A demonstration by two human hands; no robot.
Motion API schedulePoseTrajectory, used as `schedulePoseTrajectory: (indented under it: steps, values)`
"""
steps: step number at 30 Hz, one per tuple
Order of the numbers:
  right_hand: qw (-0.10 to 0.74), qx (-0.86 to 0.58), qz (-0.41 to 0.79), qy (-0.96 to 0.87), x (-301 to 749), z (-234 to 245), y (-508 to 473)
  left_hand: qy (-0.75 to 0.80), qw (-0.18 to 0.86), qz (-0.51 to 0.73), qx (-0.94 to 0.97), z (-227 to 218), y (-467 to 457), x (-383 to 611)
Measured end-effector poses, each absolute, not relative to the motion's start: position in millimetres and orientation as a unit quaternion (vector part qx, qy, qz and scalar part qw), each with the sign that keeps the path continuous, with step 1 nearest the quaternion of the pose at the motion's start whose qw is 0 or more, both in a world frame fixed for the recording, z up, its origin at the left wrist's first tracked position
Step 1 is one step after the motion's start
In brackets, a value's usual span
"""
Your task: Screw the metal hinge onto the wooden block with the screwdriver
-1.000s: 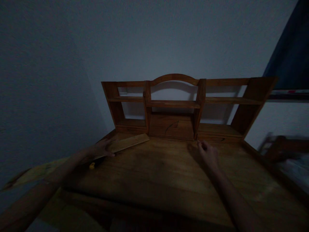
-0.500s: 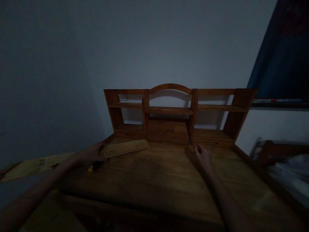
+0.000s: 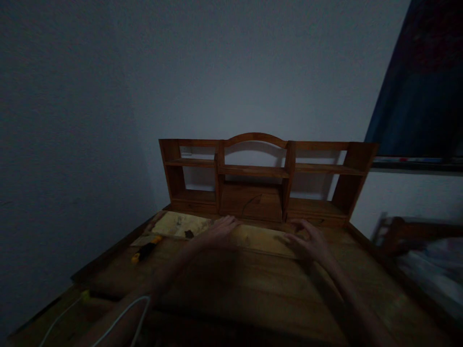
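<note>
A long pale wooden plank with dark stains lies across the back of the wooden desk, in front of the shelf unit. My left hand is over its middle, fingers curled toward the far edge, gripping it. At the plank's right end is my right hand, thumb and fingers apart; whether they touch the wood is hard to tell. A small black-and-yellow tool rests on the desk near the plank's left end; its exact kind is unclear in the dim light.
The wooden desk carries a shelf unit along its back, against the wall. A white cable runs at the lower left, by my left forearm. A bed with crumpled bedding stands right, beneath a dark curtain.
The plank has moved right, from jutting past the desk's left edge to lying along its back. My left hand moved right with it. My right hand's fingers have spread beside its right end.
</note>
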State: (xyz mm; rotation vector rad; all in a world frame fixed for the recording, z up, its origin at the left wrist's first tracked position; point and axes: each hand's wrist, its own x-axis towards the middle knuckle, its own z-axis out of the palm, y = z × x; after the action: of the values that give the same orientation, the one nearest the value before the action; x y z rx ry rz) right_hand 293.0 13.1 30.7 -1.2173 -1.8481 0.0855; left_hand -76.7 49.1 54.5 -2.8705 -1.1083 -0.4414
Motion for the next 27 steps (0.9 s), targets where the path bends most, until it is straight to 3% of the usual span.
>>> schedulePoseTrajectory:
  steps: [5,10,15,27]
  values:
    - [0.336,-0.479,0.060,-0.809,294,11,0,-0.357,-0.040,-0.147,-0.922,9,64,-23]
    - [0.272,-0.492,0.063,-0.824,297,-24,8,-0.379,-0.096,-0.121,-0.912,-7,66,-22]
    - [0.269,-0.515,0.063,-0.811,293,-43,19,-0.402,-0.115,-0.106,-0.902,-17,72,-38]
    - [0.279,-0.477,0.118,-0.825,272,-31,25,-0.409,-0.124,-0.108,-0.897,-26,81,-58]
